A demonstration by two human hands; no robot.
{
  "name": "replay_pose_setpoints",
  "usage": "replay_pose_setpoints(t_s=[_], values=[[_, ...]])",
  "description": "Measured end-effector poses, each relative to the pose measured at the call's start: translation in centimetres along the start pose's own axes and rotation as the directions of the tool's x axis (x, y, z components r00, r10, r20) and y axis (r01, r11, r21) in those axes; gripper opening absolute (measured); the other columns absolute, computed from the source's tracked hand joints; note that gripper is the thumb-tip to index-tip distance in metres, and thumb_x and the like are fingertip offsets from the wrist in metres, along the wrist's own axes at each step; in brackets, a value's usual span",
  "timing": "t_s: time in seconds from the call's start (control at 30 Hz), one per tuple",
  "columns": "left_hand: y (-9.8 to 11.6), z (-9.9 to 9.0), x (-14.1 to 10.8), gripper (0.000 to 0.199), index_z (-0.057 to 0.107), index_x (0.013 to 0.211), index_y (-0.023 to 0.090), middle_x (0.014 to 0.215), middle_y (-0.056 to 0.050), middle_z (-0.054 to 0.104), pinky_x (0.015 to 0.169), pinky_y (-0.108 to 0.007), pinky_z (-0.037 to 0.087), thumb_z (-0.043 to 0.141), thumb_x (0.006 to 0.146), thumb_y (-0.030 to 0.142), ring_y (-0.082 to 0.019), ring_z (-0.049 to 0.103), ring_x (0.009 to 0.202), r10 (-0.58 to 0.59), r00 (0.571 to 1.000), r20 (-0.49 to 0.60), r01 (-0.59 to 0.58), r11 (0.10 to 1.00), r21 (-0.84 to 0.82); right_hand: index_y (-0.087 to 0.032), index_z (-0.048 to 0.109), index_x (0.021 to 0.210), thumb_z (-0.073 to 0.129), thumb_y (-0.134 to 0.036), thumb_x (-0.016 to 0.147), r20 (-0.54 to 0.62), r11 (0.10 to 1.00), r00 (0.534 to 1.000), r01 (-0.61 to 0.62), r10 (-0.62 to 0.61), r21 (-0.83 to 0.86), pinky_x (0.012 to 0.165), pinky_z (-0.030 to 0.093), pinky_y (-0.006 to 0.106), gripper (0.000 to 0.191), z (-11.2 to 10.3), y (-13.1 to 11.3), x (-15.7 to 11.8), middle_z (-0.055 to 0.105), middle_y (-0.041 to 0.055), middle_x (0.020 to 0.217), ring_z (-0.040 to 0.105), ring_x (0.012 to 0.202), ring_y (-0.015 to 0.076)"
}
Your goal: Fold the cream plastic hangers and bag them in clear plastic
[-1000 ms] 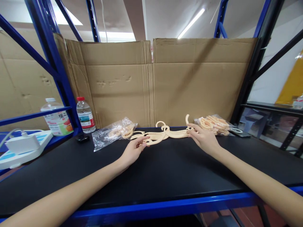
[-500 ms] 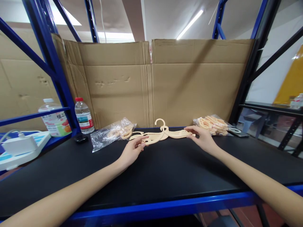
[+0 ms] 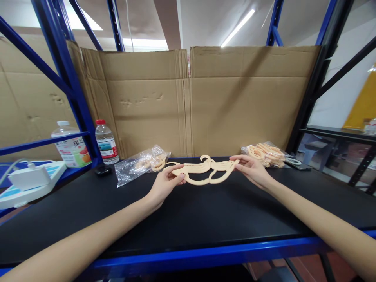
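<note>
Two hands (image 3: pixel 210 172) hold hangers (image 3: pixel 209 181) above a black tabletop (image 3: pixel 205 219).

Cardboard (image 3: pixel 246 102) behind blk tabletop (image 3: pixel 188 219).

We seem to be in a workshop or packing area. Our black-topped bench (image 3: pixel 188 219) stands within blue metal racking (image 3: pixel 80 102), backed by cardboard sheets (image 3: pixel 147 105) under a tube light (image 3: pixel 238 28).
</note>
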State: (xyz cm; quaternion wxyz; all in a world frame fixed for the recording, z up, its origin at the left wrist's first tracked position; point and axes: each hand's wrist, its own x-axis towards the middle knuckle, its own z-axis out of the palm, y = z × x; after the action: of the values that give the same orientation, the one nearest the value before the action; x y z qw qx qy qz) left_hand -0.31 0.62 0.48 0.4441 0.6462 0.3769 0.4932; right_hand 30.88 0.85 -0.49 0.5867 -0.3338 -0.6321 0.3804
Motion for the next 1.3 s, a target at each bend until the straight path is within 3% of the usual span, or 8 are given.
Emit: replay_pose_setpoints(t_s=[0.1,0.27,0.37,0.47,0.6,0.8,1.07,1.3], values=[[0.2,0.6,-0.3,0.041,0.064,0.106,0.013,0.077,-0.003,0.066,0.061,-0.023,0.050,0.075,0.071,0.033,-0.013,0.062,0.067,-0.032,0.999,0.019,0.033,0.999,-0.035,-0.019,0.063,0.106,0.079,-0.032,0.069,0.068,0.989,0.996,-0.064,0.055,0.136,0.080,0.053,0.034,0.043,2.0,-0.3,-0.6,0.070,0.0070,0.094,0.066,0.088,0.0190],[0.7,2.5,-1.1,0.030,0.067,0.086,0.012,0.076,-0.005,0.067,0.059,-0.023,0.050,0.077,0.068,0.035,-0.015,0.062,0.068,-0.036,0.996,0.087,0.041,0.997,-0.060,-0.018,0.063,0.104,0.081,-0.031,0.067,0.155,0.968,0.980,-0.157,0.127,0.197,0.073,0.053,0.033,0.043,6.1,-0.5,-1.5,0.071,0.0050,0.084,0.066,0.075,0.0178],[1.3,3.2,-0.8,0.030,0.066,0.086,0.012,0.075,-0.005,0.067,0.059,-0.024,0.050,0.075,0.070,0.036,-0.015,0.062,0.066,0.006,0.994,0.106,0.001,0.998,-0.065,-0.016,0.067,0.091,0.076,-0.041,0.072,0.146,0.951,0.973,-0.208,0.177,0.230,0.074,0.053,0.034,0.032,8.2,-0.5,-1.2,0.071,0.0059,0.083,0.066,0.075,0.0190],[1.7,3.3,0.4,0.029,0.065,0.087,0.013,0.080,-0.006,0.068,0.059,-0.024,0.050,0.072,0.073,0.037,-0.015,0.063,0.068,0.045,0.998,0.039,-0.043,0.998,-0.046,-0.017,0.067,0.087,0.070,-0.048,0.076,0.111,0.967,0.982,-0.170,0.150,0.192,0.071,0.053,0.033,0.033,9.5,-0.5,-0.5,0.070,0.0060,0.084,0.066,0.077,0.0205],[1.2,3.4,1.3,0.029,0.064,0.089,0.013,0.084,-0.006,0.068,0.062,-0.024,0.051,0.070,0.075,0.037,-0.016,0.063,0.074,0.083,0.996,-0.021,-0.084,0.995,-0.045,-0.018,0.065,0.099,0.069,-0.048,0.077,0.116,0.995,0.992,-0.064,0.056,0.073,0.063,0.050,0.030,0.037,9.7,-0.3,-0.5,0.070,0.0048,0.079,0.065,0.070,0.0198],[0.0,3.7,0.0,0.029,0.063,0.092,0.013,0.088,-0.007,0.068,0.065,-0.027,0.054,0.073,0.073,0.033,-0.018,0.065,0.077,0.089,0.996,0.032,-0.086,0.994,-0.073,-0.017,0.064,0.093,0.069,-0.046,0.077,0.133,0.994,0.985,-0.110,0.111,-0.015,0.054,0.045,0.028,0.034,9.0,0.0,-1.7,0.069,0.0037,0.071,0.061,0.059,0.0175],[0.5,3.3,0.0,0.028,0.061,0.100,0.014,0.094,-0.008,0.068,0.078,-0.031,0.053,0.071,0.077,0.026,-0.020,0.065,0.086,0.200,0.976,0.090,-0.197,0.979,-0.045,-0.016,0.063,0.092,0.068,-0.043,0.078,0.099,0.996,0.992,-0.075,0.079,-0.039,0.052,0.044,0.026,0.031,9.2,-0.9,-1.7,0.069,0.0047,0.070,0.061,0.058,0.0168],[1.2,3.7,-0.3,0.028,0.064,0.104,0.013,0.096,-0.008,0.069,0.085,-0.034,0.051,0.069,0.079,0.025,-0.020,0.065,0.087,0.267,0.951,0.153,-0.271,0.962,0.008,-0.015,0.065,0.097,0.066,-0.037,0.080,0.101,0.998,0.995,0.014,-0.008,-0.063,0.062,0.051,0.029,0.028,9.6,-1.3,-1.9,0.069,0.0042,0.071,0.067,0.068,0.0202]])
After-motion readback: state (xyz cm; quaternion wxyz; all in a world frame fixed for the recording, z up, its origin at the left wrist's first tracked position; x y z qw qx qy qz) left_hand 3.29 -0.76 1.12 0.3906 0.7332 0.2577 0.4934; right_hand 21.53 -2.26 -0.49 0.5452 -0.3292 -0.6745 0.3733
